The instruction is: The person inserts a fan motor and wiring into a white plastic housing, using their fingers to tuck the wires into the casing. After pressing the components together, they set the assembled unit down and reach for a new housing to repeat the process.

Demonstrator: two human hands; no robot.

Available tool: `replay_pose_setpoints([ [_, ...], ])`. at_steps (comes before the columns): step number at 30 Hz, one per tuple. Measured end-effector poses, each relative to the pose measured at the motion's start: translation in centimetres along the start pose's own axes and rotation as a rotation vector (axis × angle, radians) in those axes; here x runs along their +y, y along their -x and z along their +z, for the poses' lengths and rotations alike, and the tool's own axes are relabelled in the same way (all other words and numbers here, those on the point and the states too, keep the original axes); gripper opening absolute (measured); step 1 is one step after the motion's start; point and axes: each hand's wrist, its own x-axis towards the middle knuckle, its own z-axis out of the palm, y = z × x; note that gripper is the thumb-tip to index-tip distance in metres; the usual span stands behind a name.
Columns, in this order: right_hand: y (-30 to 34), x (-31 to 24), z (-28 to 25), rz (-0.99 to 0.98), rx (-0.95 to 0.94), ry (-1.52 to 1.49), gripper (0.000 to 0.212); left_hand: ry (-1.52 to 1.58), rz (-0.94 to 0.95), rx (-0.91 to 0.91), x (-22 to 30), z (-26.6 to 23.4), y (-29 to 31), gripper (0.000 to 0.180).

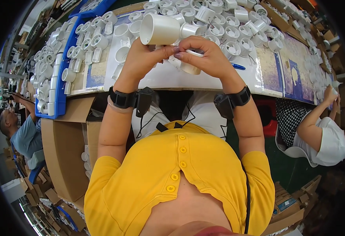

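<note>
My left hand is closed around a white plastic cylindrical housing, tilted with its wide open end to the left. A narrower white cylinder shows at that housing's right side; whether the two are joined I cannot tell. My right hand is closed too, thumb and forefinger around a small white plastic part that the fingers partly cover. The fingertips of both hands meet above the white table. Beneath the right hand shows another white cylinder; whether it is held or lying there I cannot tell.
Many white cylindrical housings with fan-like insides crowd the table's far side. Blue bins with more parts stand left, above an open cardboard box. A blue pen lies at right. Co-workers sit left and right.
</note>
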Motion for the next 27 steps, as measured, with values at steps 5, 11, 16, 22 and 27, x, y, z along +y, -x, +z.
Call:
replay_pose_setpoints([
  [5,-0.1,0.6,0.1,-0.121,0.102,0.13,0.013,0.091,-0.038,0.077,-1.1,0.7,0.2,0.032],
  [11,0.7,0.1,-0.6,0.022,0.271,-0.028,0.016,0.16,-0.011,0.112,-1.7,0.0,1.4,0.045],
  [16,0.5,-2.3,-0.2,-0.05,0.251,0.216,0.017,0.036,0.107,0.204,-3.3,0.2,2.3,0.072],
  [22,0.5,-4.1,0.8,-0.1,0.318,0.32,0.016,-0.22,0.267,0.326,-4.2,0.8,2.3,0.089],
  [27,-0.1,-4.9,1.1,-0.208,0.366,0.325,0.015,-0.329,0.247,0.355,-3.9,1.2,2.1,0.087],
])
